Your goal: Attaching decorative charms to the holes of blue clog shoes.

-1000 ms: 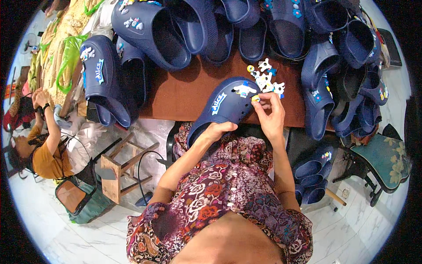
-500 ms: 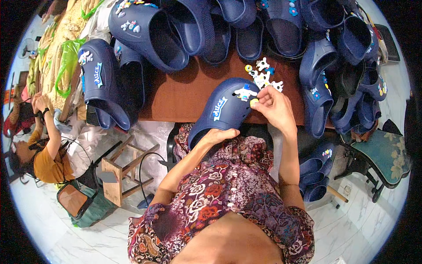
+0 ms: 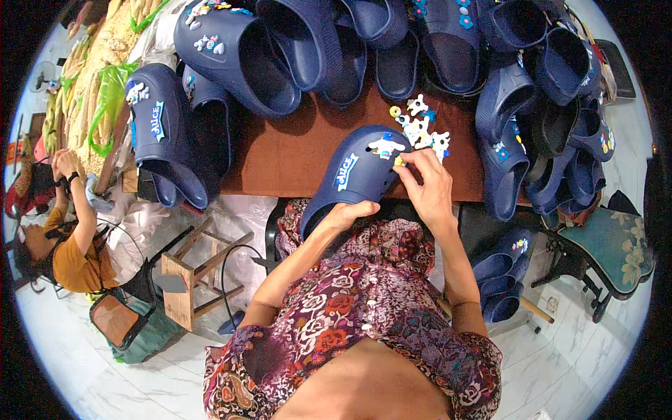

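Observation:
A navy clog (image 3: 365,176) is tilted over the table's near edge, toe pointing away to the right. My left hand (image 3: 350,213) grips it by the near side, thumb on top and the other fingers hidden beneath or inside. On the clog are a light-blue lettered banner charm (image 3: 347,173) and a white character charm with blue (image 3: 386,145). At its right side my right hand (image 3: 428,183) pinches a small yellow charm (image 3: 399,162) against the upper. Just beyond the fingertips lies a little pile of white, blue and yellow charms (image 3: 416,129).
More navy clogs (image 3: 238,63) line the back of the brown table (image 3: 294,150), with others at left (image 3: 157,126) and right (image 3: 505,175). A wooden stool (image 3: 183,283) stands left. Far left, another person (image 3: 80,245) sits near a heap of pale stalks. A green office chair (image 3: 602,248) is at right.
My right hand has moved slightly left and nearer, bringing the yellow charm against the clog's side. The clog has shifted only a little in my left hand.

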`<action>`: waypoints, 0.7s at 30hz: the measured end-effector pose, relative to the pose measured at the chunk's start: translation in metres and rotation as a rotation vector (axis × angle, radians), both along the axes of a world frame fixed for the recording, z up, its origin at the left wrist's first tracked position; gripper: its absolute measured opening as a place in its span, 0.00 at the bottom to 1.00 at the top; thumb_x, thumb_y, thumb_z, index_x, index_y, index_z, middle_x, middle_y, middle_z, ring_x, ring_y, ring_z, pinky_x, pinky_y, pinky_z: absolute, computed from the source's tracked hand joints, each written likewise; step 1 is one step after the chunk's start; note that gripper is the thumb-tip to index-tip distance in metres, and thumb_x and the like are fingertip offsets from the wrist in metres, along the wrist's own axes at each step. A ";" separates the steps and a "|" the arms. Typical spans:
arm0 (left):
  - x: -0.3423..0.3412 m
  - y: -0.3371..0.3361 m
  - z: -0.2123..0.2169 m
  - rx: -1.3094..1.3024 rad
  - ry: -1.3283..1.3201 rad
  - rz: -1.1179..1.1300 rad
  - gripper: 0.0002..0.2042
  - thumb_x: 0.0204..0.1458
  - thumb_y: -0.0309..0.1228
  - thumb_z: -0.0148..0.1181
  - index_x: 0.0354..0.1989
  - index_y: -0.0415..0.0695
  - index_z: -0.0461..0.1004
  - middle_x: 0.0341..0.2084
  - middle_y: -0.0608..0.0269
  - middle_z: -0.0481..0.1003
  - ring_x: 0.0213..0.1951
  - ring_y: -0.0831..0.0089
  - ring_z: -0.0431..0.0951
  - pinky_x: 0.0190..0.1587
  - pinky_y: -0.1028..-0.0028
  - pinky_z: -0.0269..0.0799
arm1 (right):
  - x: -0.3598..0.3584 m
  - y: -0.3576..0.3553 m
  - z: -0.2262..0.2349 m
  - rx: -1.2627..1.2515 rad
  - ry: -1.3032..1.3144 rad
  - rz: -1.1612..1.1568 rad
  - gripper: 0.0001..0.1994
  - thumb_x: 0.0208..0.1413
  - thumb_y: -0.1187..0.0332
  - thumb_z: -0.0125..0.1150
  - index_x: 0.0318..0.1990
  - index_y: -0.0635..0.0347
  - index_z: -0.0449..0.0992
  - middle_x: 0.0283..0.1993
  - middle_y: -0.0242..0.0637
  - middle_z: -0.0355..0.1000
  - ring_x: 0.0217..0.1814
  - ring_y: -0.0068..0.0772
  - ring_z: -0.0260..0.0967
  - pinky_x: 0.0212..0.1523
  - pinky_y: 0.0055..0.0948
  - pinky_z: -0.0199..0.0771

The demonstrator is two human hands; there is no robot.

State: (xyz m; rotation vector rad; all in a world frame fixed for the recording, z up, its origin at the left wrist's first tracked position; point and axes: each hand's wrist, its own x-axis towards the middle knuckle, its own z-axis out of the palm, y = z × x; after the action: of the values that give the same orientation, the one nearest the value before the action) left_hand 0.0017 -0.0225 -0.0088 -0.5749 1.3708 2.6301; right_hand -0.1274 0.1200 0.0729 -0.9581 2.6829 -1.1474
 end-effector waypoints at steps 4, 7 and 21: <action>0.000 0.000 0.004 -0.134 -0.036 -0.136 0.27 0.45 0.38 0.67 0.52 0.37 0.70 0.47 0.62 0.70 0.47 0.71 0.69 0.53 0.70 0.66 | -0.002 0.003 0.002 0.078 0.065 0.051 0.08 0.54 0.69 0.63 0.39 0.59 0.74 0.38 0.42 0.71 0.39 0.47 0.73 0.39 0.41 0.73; -0.001 0.005 0.011 -0.208 -0.083 -0.200 0.27 0.46 0.41 0.67 0.50 0.36 0.71 0.45 0.60 0.71 0.46 0.69 0.70 0.52 0.69 0.67 | -0.003 0.006 0.004 0.178 0.092 0.072 0.07 0.54 0.70 0.63 0.38 0.60 0.75 0.37 0.42 0.71 0.38 0.47 0.74 0.38 0.41 0.74; -0.001 0.003 0.019 -0.285 -0.229 -0.264 0.26 0.47 0.45 0.66 0.47 0.36 0.73 0.45 0.58 0.73 0.46 0.68 0.71 0.51 0.69 0.68 | -0.027 0.023 -0.037 -0.252 -0.544 -0.040 0.19 0.51 0.72 0.68 0.50 0.63 0.72 0.52 0.39 0.71 0.50 0.33 0.73 0.49 0.32 0.76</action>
State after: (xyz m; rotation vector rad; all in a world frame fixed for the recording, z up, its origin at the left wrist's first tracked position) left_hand 0.0009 -0.0192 0.0106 -0.6527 1.6305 2.1101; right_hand -0.1544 0.1429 0.0360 -0.5114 2.1675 -1.5175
